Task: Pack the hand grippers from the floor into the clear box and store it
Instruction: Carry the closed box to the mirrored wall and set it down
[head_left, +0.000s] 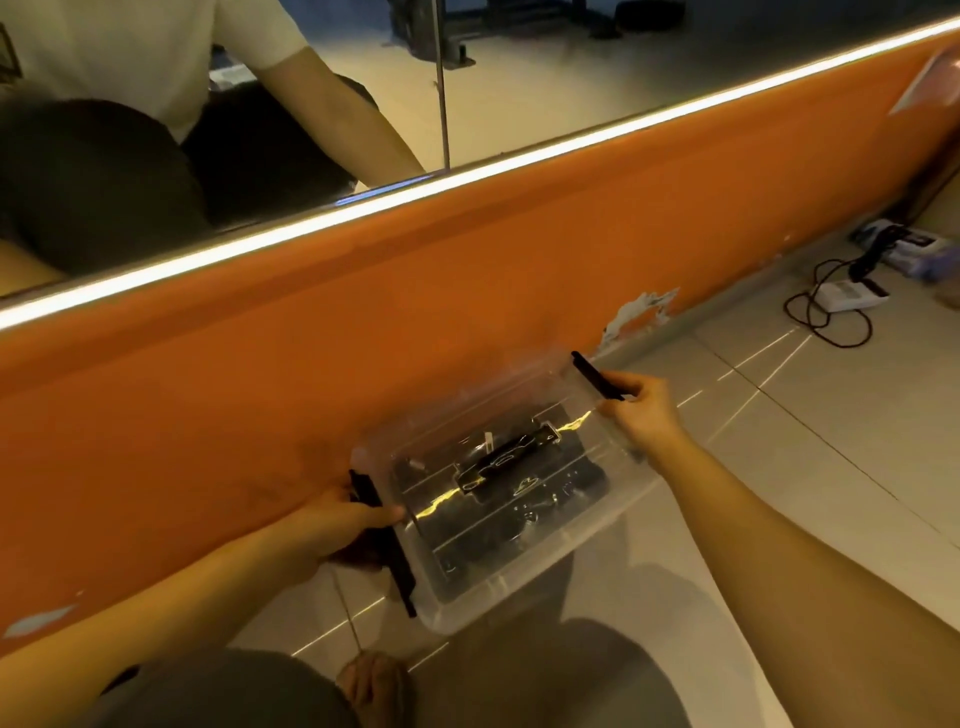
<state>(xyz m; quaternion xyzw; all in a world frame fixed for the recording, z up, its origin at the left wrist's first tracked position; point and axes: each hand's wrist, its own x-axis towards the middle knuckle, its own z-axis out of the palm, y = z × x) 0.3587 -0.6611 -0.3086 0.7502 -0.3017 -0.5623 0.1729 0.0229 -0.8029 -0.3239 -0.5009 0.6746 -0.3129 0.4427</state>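
So there's this long orange wall panel (363, 338) running diagonally, with a bright light strip (467, 179) along its top edge and a mirror (597, 78) right above that. The mirror reflects a thin metal pole (442, 88). The paint's chipped off in a pale patch (641, 312) low on the panel, plus another scuff (41, 618) down at the left. The floor is pale tile (831, 441). Over on the right, near the wall, a white power block (852, 297) sits with a black cable (810, 325) looping beside it
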